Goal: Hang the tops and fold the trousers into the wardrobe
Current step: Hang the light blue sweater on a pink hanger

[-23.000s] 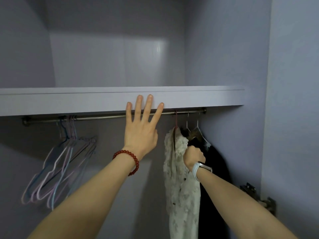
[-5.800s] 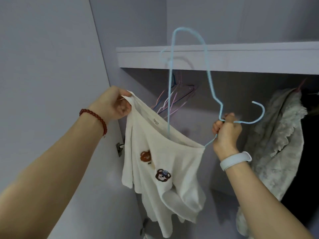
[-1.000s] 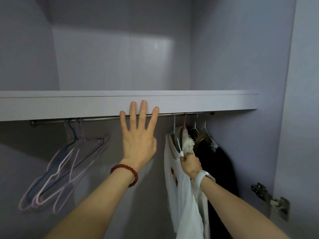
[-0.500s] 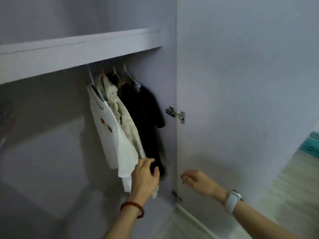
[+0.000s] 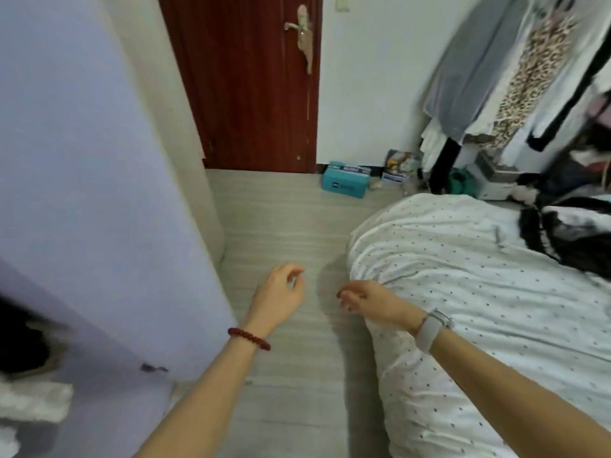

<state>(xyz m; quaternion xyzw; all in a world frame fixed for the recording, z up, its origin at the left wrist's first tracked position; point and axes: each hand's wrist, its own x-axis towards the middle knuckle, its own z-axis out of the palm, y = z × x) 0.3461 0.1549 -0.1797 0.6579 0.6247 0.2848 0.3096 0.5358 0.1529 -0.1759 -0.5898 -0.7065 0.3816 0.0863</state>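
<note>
- Nearest, at lower left, the open lilac wardrobe door (image 5: 99,193) fills the left side. At its bottom edge a dark garment and a white garment (image 5: 29,401) show blurred inside the wardrobe; these look like tops hung there. The door stands into the walkway, so a turn back with an armful could knock it.
- The left hand (image 5: 279,294), a red bead bracelet (image 5: 248,338) at its wrist, hangs over the floor (image 5: 281,226) with fingers loosely curled and nothing in them.
- The right hand (image 5: 370,300), with a white watch (image 5: 431,327) on the wrist, is beside the corner of the bed (image 5: 479,292). Its fingers are relaxed and hold nothing; it appears just to brush the spotted duvet.
- Farther right on the bed lies a black and white garment (image 5: 572,233), probably the next piece. The view is blurred, so top or trousers cannot be told; misjudging it would send it to the wrong place.
- Grabbing it by one edge may drag the duvet or let it trail on the floor.
- Farthest, a teal box (image 5: 345,183) and clutter sit by the red door (image 5: 251,87), beside a crowded clothes rack (image 5: 512,71).
</note>
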